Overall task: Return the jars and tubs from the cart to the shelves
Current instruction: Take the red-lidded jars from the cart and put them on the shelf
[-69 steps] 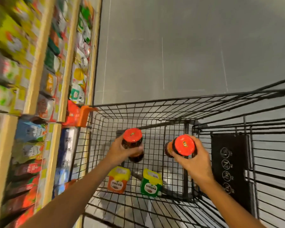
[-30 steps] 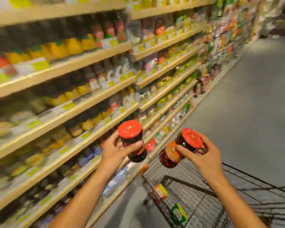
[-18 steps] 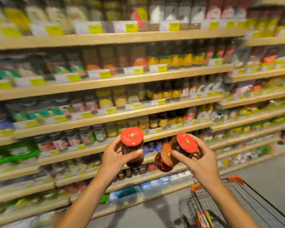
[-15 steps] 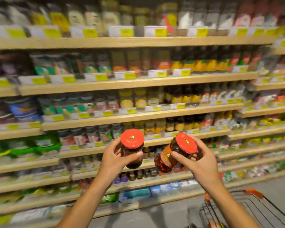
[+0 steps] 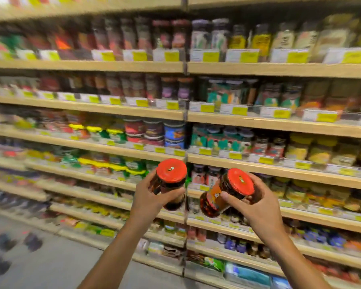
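left hand (image 5: 148,197) grips upright jar (image 5: 171,184) | right hand (image 5: 256,207) grips tilted jar (image 5: 225,193), lid toward camera, base toward shelves (image 5: 279,170) | shelves ahead, beyond both; left jar stands readier

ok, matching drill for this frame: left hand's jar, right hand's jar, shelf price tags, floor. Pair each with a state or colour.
Things:
1. jar in the left hand
2. jar in the right hand
3. price tags
4. floor

States:
a. grey
b. tilted, orange label showing
c. yellow
d. upright, dark contents

Pairs: 1-d, 2-b, 3-c, 4-a. The left hand and right hand each grip one red-lidded jar before the shelves.
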